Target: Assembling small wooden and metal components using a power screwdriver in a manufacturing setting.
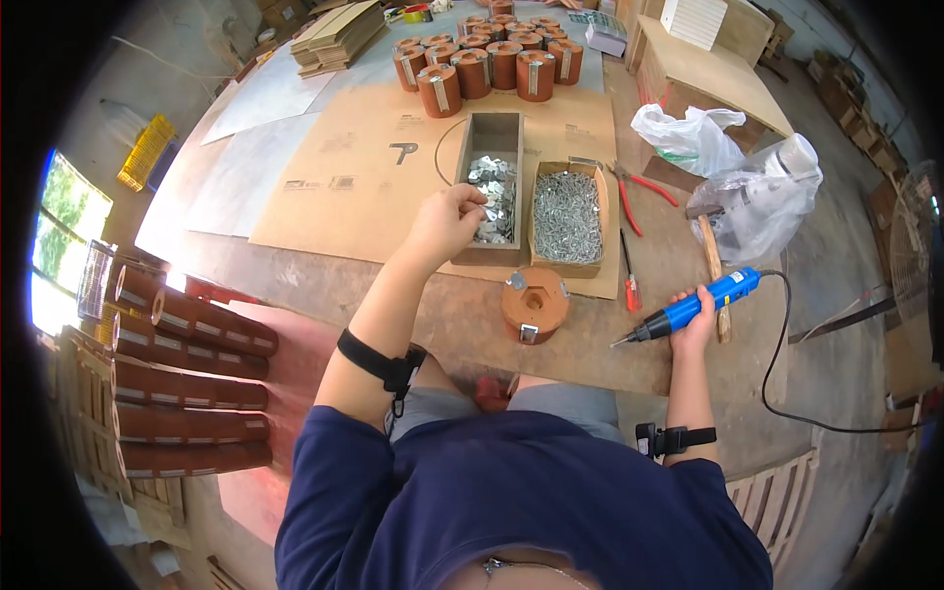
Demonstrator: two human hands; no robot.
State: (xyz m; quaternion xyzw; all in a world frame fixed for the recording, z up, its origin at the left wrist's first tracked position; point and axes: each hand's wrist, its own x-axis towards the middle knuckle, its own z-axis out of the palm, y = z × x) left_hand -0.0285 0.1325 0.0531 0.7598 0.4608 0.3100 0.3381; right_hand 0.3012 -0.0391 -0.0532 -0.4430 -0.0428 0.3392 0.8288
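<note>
My left hand is at the left rim of a long grey box, its fingers pinched together over small metal clips; whether a clip is between them I cannot make out. My right hand is wrapped round a blue electric screwdriver, its bit pointing left and its black cord running off to the right. Between my hands, near the table's front edge, a reddish-brown cylinder stands with its central hole up and metal clips on its rim. Beside the grey box is a cardboard box of screws.
Red-handled pliers, a red screwdriver and a wooden-handled hammer lie on the right, by plastic bags. Several finished-looking cylinders stand at the back. Long brown rolls lie at left, cardboard sheets far left.
</note>
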